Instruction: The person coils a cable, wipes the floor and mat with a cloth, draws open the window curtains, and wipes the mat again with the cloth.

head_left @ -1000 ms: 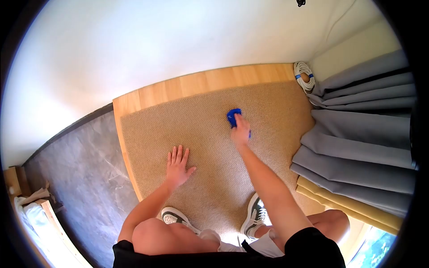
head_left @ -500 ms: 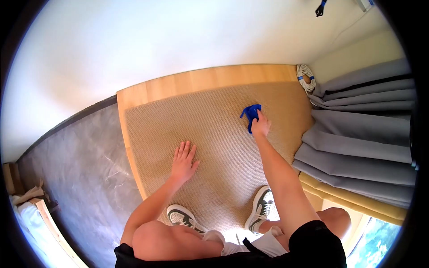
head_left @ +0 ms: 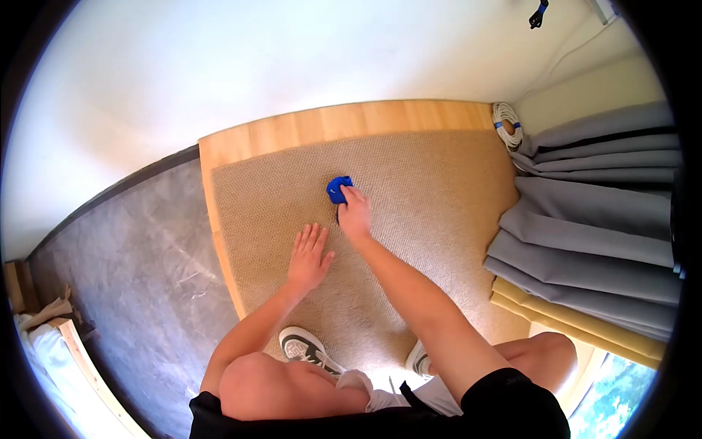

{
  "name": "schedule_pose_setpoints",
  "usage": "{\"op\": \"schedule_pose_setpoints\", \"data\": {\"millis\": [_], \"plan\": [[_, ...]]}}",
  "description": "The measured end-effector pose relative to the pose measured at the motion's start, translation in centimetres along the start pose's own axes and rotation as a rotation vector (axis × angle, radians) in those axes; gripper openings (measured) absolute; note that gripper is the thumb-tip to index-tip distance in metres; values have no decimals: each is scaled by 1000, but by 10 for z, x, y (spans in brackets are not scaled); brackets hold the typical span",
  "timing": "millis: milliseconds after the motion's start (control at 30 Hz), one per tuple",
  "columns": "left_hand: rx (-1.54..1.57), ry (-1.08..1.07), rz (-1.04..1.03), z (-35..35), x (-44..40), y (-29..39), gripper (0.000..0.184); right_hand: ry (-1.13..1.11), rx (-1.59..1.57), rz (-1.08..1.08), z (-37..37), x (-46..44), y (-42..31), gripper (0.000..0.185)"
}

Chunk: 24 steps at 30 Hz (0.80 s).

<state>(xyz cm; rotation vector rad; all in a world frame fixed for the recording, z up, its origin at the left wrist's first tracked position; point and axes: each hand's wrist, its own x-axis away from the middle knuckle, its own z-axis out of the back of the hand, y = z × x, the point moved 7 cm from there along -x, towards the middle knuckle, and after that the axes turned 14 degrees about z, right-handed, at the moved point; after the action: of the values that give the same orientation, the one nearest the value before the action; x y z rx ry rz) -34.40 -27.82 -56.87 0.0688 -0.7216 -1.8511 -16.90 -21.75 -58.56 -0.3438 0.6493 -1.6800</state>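
Observation:
My right hand (head_left: 356, 212) grips a crumpled blue cloth (head_left: 339, 189) with a small white mark on it, pressing it against the beige woven carpet (head_left: 439, 190). Part of the cloth is hidden under the fingers and palm. To the left and a little nearer to me, my left hand (head_left: 310, 256) lies flat on the same carpet, its fingers stretched out and holding nothing. The two hands are close together but apart.
A light wood border (head_left: 351, 121) edges the carpet along the white wall. Grey curtains (head_left: 585, 219) hang at the right, beside a coiled white cable (head_left: 507, 126). My shoe (head_left: 307, 347) rests on the carpet. Grey floor (head_left: 146, 263) lies to the left.
My right hand has slid the blue cloth leftward across the carpet, toward my left hand. My left hand stays flat in nearly the same spot. The view has shifted slightly.

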Motion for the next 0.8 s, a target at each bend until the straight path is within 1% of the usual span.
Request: {"op": "schedule_pose_setpoints", "data": {"millis": [67,133,200,233,267,300,367,400,467,500,533,567,600,633,667,700,733,767,800], "plan": [[-10,-21,-1,9,2,-2,65,87,-286,52,-12,-7,29,43],[-2,-43,0,8,3,-7,65,174,-174,-15,53,-16,17,41],[-17,-10,-44,4,9,-9,64,263,7,-113,93,-18,53,41],[-16,-11,-40,5,10,-10,64,256,60,-175,108,-16,79,44],[-4,-34,-44,5,9,-10,65,252,111,-233,115,-14,103,47],[7,-57,-49,5,9,-11,67,251,110,-230,114,-9,119,47],[-11,-45,-53,2,9,-13,67,97,304,-281,100,8,151,55],[-28,-33,-55,1,8,-12,67,42,361,-225,88,10,150,58],[-31,-31,-44,2,8,-10,66,28,310,-216,59,14,125,60],[-35,-30,-32,2,9,-8,64,6,249,-260,48,17,93,59],[-33,-33,-40,5,9,-5,64,-4,185,-212,33,19,65,54],[128,-15,32,13,7,-8,65,-13,174,-107,14,21,38,50],[288,1,105,18,6,-12,66,-2,149,-128,10,25,-3,46],[288,-3,101,17,7,-13,66,-65,66,-7,0,25,-33,46],[417,20,177,19,7,-21,68,-129,-19,120,-12,25,-59,46],[545,45,254,20,8,-29,69,-165,-101,137,-22,29,-81,46],[542,50,256,16,8,-33,69,-202,-184,156,-33,34,-100,47],[453,222,184,21,9,-35,69,-204,-276,103,-38,34,-109,47],[359,395,115,30,13,-36,69,-166,-297,143,-41,31,-107,47]]}}
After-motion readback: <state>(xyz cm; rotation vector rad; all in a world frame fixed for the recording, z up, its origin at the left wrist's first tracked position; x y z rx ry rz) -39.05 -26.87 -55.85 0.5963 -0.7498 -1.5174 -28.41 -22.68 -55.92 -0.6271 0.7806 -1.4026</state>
